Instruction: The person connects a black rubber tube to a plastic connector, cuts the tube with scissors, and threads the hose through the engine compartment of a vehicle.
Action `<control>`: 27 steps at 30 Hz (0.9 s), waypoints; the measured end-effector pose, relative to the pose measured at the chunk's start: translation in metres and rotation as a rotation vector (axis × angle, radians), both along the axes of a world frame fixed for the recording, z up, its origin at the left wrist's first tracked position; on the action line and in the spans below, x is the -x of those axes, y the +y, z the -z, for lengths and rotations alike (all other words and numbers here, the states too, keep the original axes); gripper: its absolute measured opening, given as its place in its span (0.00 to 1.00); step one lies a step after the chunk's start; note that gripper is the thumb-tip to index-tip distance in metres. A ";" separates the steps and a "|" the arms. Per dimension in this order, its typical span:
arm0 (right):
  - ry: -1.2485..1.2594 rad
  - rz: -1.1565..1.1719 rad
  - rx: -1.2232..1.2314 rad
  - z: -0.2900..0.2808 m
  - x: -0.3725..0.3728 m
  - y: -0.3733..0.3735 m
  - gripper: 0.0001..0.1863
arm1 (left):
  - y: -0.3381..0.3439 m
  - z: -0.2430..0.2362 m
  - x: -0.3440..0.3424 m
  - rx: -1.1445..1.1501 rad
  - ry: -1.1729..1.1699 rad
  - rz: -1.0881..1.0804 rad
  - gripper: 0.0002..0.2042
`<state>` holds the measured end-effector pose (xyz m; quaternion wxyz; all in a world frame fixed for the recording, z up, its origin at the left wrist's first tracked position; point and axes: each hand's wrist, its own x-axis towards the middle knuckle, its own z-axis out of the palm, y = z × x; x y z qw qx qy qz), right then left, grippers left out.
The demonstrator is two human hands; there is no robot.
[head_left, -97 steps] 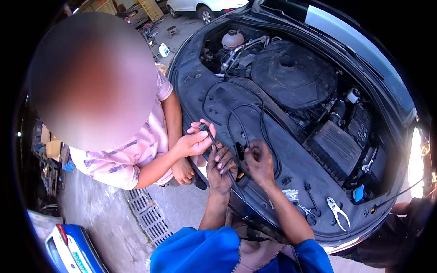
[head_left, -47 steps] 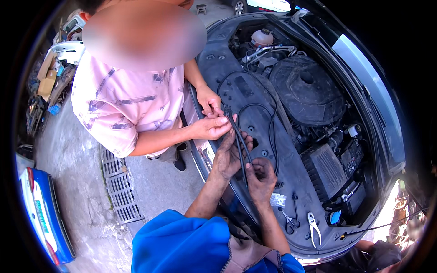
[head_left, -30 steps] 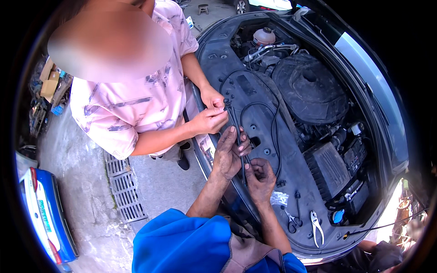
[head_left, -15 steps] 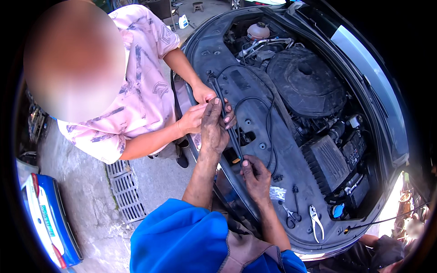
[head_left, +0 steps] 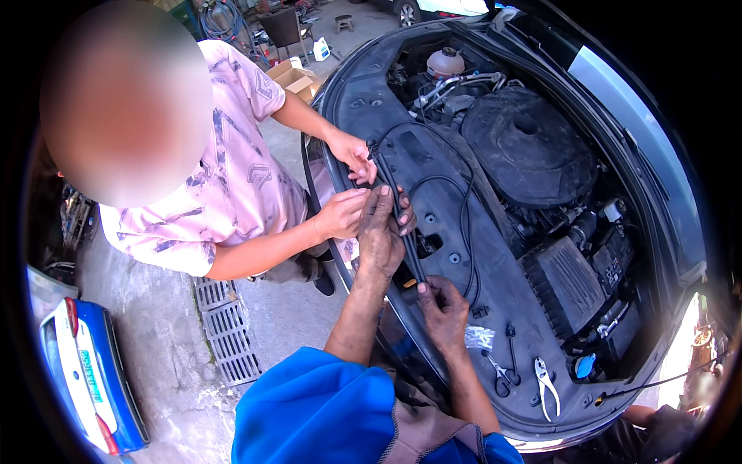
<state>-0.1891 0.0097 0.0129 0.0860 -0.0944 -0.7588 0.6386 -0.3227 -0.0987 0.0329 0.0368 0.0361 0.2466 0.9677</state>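
Observation:
My left hand (head_left: 382, 232) is closed around a bundle of black cables (head_left: 410, 246), with connectors (head_left: 374, 148) at its upper end. Lower down, my right hand (head_left: 444, 309) pinches the same bundle between thumb and fingers. A co-worker in a pink patterned shirt stands at the left; their right hand (head_left: 340, 216) is beside my left hand, and their left hand (head_left: 352, 155) is near the connectors. Loops of cable (head_left: 467, 205) lie on the black front panel (head_left: 495, 309) of the open engine bay. Scissors (head_left: 502, 379), white-handled pliers (head_left: 546, 387) and a small bag (head_left: 479, 337) lie there.
The engine cover (head_left: 525, 147), air box (head_left: 564, 282) and coolant reservoir (head_left: 446, 62) fill the bay. A floor drain (head_left: 228, 336) and a blue-and-white car tail piece (head_left: 89, 375) are at lower left; a cardboard box (head_left: 294, 77) and a stool (head_left: 344, 23) are behind.
Over the last second my left hand has moved higher along the bundle. The co-worker's hands, earlier together at the connectors, are now further apart. The view has shifted slightly.

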 end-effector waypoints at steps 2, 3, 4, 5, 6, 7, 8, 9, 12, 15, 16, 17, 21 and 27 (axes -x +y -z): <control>-0.018 0.000 -0.009 -0.001 0.000 0.000 0.11 | -0.001 -0.001 0.001 0.018 -0.009 -0.007 0.12; -0.027 0.000 -0.014 -0.001 0.000 0.000 0.11 | -0.001 -0.001 0.001 0.027 -0.014 -0.010 0.12; -0.019 0.002 -0.025 -0.002 0.000 0.000 0.11 | -0.002 -0.001 0.002 0.040 -0.013 -0.014 0.12; -0.010 0.004 -0.035 -0.004 0.000 -0.001 0.11 | -0.002 -0.001 0.002 0.053 -0.012 -0.019 0.12; -0.001 0.008 -0.046 -0.005 0.001 -0.002 0.11 | -0.002 -0.001 0.003 0.066 -0.011 -0.022 0.12; 0.006 0.011 -0.064 -0.005 0.001 -0.003 0.10 | -0.001 -0.002 0.002 0.103 -0.023 -0.047 0.12; 0.014 0.015 -0.082 -0.004 0.000 -0.003 0.10 | 0.000 -0.003 0.000 0.140 -0.035 -0.073 0.12; 0.023 0.019 -0.100 -0.002 0.000 -0.003 0.10 | 0.002 -0.004 -0.003 0.176 -0.046 -0.099 0.12; 0.076 0.017 -0.124 0.006 -0.002 0.000 0.09 | 0.006 -0.007 -0.012 0.249 -0.008 -0.162 0.12; 0.097 0.006 -0.192 0.005 -0.007 0.003 0.09 | 0.011 -0.015 -0.028 0.345 -0.002 -0.225 0.12; 0.121 0.003 -0.203 0.007 -0.008 0.004 0.09 | 0.013 -0.014 -0.032 0.374 0.019 -0.244 0.12; 0.145 0.000 -0.215 0.008 -0.010 0.005 0.09 | 0.015 -0.015 -0.037 0.381 0.041 -0.257 0.13; 0.188 -0.020 -0.230 0.016 -0.021 0.011 0.08 | 0.023 -0.019 -0.062 0.431 0.125 -0.314 0.13; 0.208 -0.059 -0.230 0.020 -0.038 0.020 0.08 | 0.032 -0.018 -0.099 0.552 0.246 -0.361 0.13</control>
